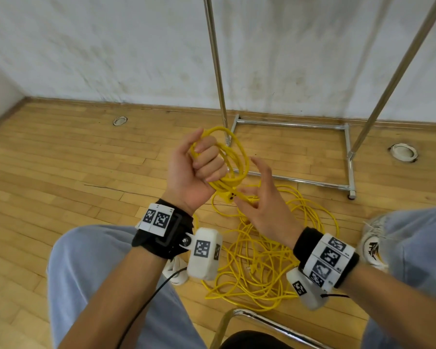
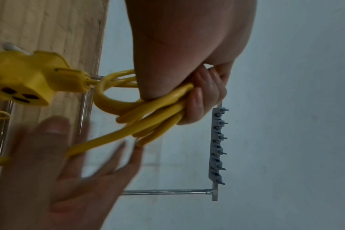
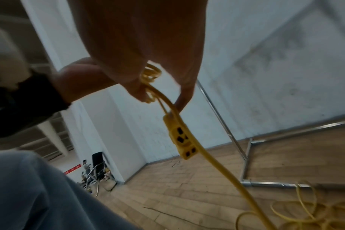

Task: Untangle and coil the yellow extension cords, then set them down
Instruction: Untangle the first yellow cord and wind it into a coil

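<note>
My left hand (image 1: 202, 159) is raised palm up, its fingers curled round several loops of the yellow extension cord (image 1: 233, 157). In the left wrist view the left hand (image 2: 189, 99) clamps the loops (image 2: 158, 112) against the palm. The cord's yellow socket block (image 1: 229, 196) hangs just below the coil. My right hand (image 1: 252, 190) sits beside the block with its fingers spread and straight, and a strand (image 2: 100, 143) lies across them. The right wrist view shows the strand passing between the fingers of my right hand (image 3: 163, 98) and down past the socket block (image 3: 182, 140). The rest of the cord lies tangled (image 1: 259, 263) on the floor.
A chrome clothes rack (image 1: 218, 71) stands ahead by the white wall, its base frame (image 1: 287, 123) on the wooden floor. My jeans-clad knees flank the tangle, with a white shoe (image 1: 373, 238) to the right. A chrome chair rail (image 1: 275, 326) lies close below. A round floor fitting (image 1: 403, 152) sits far right.
</note>
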